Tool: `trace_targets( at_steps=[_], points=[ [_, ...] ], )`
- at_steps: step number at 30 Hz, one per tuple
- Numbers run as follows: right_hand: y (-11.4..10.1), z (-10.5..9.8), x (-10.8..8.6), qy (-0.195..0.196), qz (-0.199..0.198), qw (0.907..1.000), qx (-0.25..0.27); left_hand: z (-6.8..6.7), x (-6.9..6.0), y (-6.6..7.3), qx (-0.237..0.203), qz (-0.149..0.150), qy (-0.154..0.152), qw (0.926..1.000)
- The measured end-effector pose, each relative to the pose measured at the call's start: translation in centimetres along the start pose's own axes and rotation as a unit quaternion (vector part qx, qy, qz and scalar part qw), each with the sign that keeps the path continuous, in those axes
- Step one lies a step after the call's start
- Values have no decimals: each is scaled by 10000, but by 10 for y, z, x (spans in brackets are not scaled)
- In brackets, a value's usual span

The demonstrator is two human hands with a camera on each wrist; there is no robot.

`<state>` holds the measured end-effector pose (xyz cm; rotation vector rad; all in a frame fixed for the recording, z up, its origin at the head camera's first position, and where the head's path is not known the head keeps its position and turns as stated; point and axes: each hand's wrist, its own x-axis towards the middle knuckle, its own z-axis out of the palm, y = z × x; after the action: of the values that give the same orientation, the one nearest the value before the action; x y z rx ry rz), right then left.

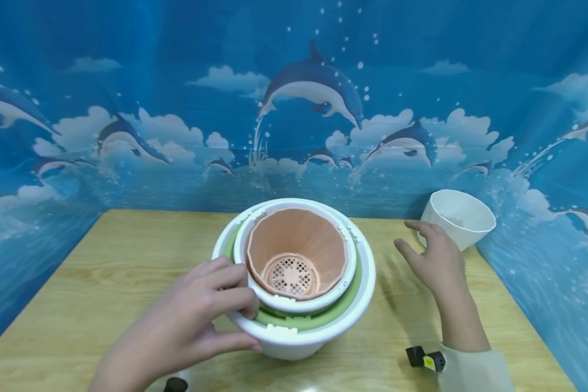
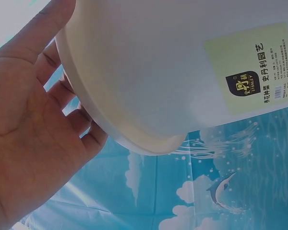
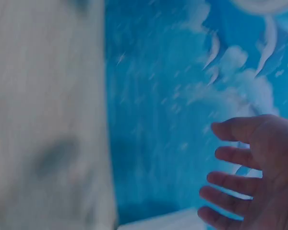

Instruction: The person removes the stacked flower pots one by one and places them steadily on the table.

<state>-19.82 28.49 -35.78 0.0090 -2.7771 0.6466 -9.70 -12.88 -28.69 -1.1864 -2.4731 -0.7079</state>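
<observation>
My left hand (image 1: pixel 196 307) grips the rim of a large white flowerpot (image 1: pixel 369 272), thumb outside and fingers curled over the edge. Nested in it are a green pot (image 1: pixel 340 305), a smaller white pot (image 1: pixel 351 258) and, innermost, a brownish-orange pot (image 1: pixel 299 231) with a perforated bottom. In the left wrist view, the outer pot's side carries a pale green label (image 2: pixel 259 67). My right hand (image 1: pixel 436 267) holds nothing, fingers spread, close to a separate white pot (image 1: pixel 470 234) that leans at the table's far right corner; in the right wrist view its fingers are extended.
The wooden table (image 1: pixel 142 261) ends at the back against a blue curtain (image 1: pixel 201 190) printed with dolphins, which also runs along the sides. A black strap piece with a yellow mark (image 1: pixel 428 361) is by the right cuff. Another small black object (image 1: pixel 176 384) shows at the bottom edge.
</observation>
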Motion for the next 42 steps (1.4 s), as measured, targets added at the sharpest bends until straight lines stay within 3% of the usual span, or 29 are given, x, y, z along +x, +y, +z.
trace_targets(
  at_steps=[3,6,9,12,19,28,30,36,42],
  points=[
    [-17,-4,-7,410,-466,9968,508,1,1,0,-28,46,-24,10000],
    [-34,-9,-15,880,-920,9873,952,2,3,0,-45,82,-36,9999],
    [-50,-15,-23,1342,-1446,9716,1310,3,4,0,-103,73,-49,9999],
    [-67,-22,-29,1528,-2001,9521,1737,3,4,0,-120,40,-52,9999],
    [-99,-27,-46,1415,-3327,8969,2546,4,1,1,-67,-91,-139,9998],
    [-127,-28,-56,1011,-4498,8506,2529,3,2,-2,-69,35,45,10000],
    [-130,-27,-57,965,-4620,8458,2487,3,2,-2,-42,18,43,10000],
    [-131,-25,-59,831,-4642,8493,2373,3,2,-1,-14,-50,-4,10000],
    [-133,-23,-60,603,-4800,8448,2287,1,1,0,-30,-129,-72,9999]
  ],
)
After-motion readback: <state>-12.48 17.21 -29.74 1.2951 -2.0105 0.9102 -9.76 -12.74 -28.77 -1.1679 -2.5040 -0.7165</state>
